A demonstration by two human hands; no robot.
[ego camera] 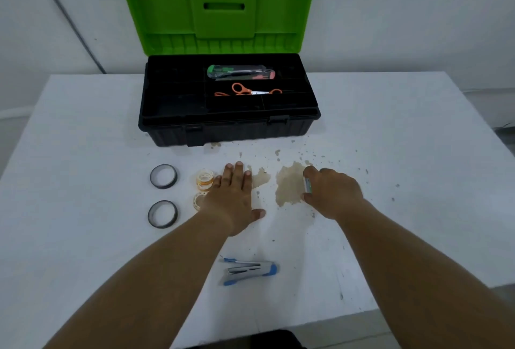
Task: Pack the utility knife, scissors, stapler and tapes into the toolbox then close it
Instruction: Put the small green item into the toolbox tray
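Toolbox sits at the far centre of the white table, its green lid raised upright against the wall. The black tray inside is divided into compartments. A utility knife lies in a far compartment, and orange-handled scissors lie in the compartment just nearer.

Left hand lies flat on the table, palm down, fingers spread and extended – it grips nothing. Its little-finger edge touches or overlaps two clear tape rolls: one farther, one nearer and partly hidden by the hand.

Two dark tape rings stand to the left of the clear rolls, well apart from the hand: one far, one near.

Right hand is curled over a small object beside a brown stain on the table surface. Only a thin pale-and-green edge of the object shows between thumb and fingers (its identity cannot be determined). The fingers are closed around it.

A stapler with blue ends lies on the near part of the table – between the two forearms, touched by neither.
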